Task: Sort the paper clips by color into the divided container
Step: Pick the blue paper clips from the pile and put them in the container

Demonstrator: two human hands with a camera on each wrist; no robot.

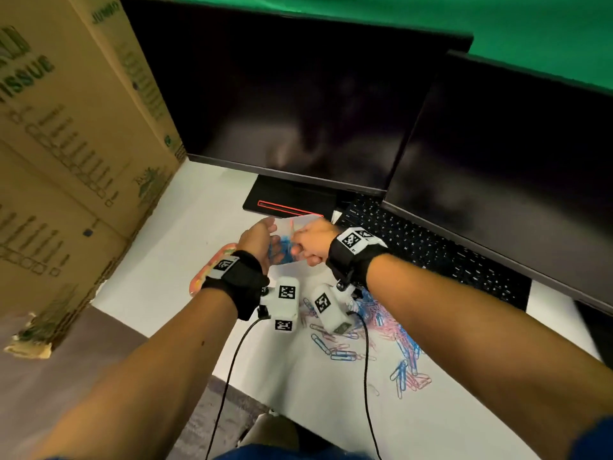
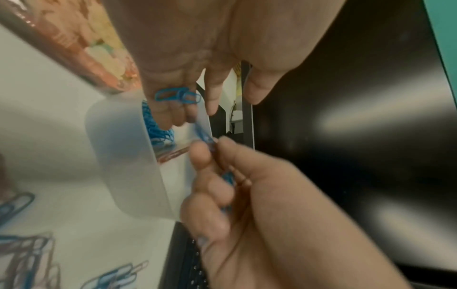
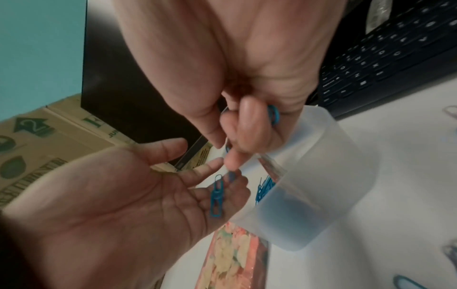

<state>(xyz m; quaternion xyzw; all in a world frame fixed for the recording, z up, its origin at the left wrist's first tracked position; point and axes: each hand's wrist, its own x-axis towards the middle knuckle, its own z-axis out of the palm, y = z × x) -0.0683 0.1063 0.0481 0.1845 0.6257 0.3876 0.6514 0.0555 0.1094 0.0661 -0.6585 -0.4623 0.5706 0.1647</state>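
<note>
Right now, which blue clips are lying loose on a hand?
The linked blue clips resting on the open left hand; the right hand pinches its own.

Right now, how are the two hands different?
The left hand lies open and flat, blue clips resting loose on its fingers. The right hand is curled, pinching blue clips at its fingertips. Both hover over the frosted container, where blue clips already sit.

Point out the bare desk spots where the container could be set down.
Bare white desk lies between the cardboard box and monitor stand; another bare patch is beside the wrist cables. Crowded: the paper clip pile below the keyboard.
</note>
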